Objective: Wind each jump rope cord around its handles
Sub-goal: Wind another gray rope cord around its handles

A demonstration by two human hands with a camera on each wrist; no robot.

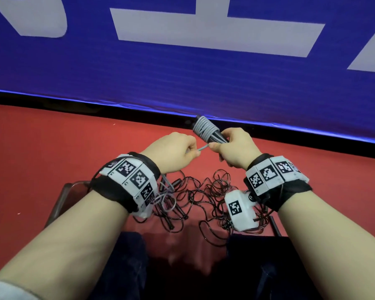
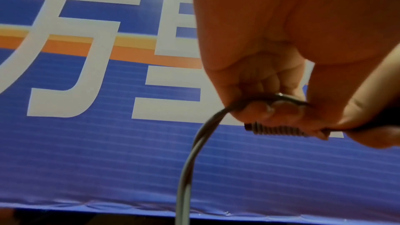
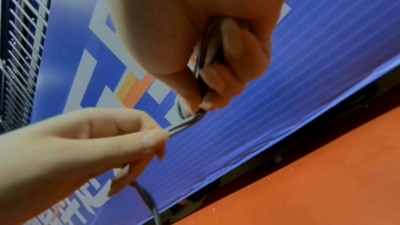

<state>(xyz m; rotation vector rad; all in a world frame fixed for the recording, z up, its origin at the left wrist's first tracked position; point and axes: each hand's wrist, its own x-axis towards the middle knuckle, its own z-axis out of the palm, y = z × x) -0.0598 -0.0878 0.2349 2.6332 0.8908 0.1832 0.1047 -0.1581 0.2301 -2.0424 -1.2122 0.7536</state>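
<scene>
Here my right hand (image 1: 236, 148) curls round the black handles (image 1: 217, 137) of the grey jump rope, held up in front of me, with neat grey coils (image 1: 204, 126) wound around the far end that sticks out beyond my fingers. My left hand (image 1: 173, 152) sits just beside it, thumb and forefinger pinching the loose grey cord (image 1: 51, 148) close to the right thumb; in the left wrist view the cord (image 2: 194, 143) drops in a curve below that hand. Below and between my wrists, a tangle of dark jump ropes (image 1: 204, 195) lies on the red floor (image 1: 52, 148). Beyond both hands stands a blue banner (image 1: 182, 72) with big white characters. A marker-covered band (image 1: 130, 180) wraps each wrist.
</scene>
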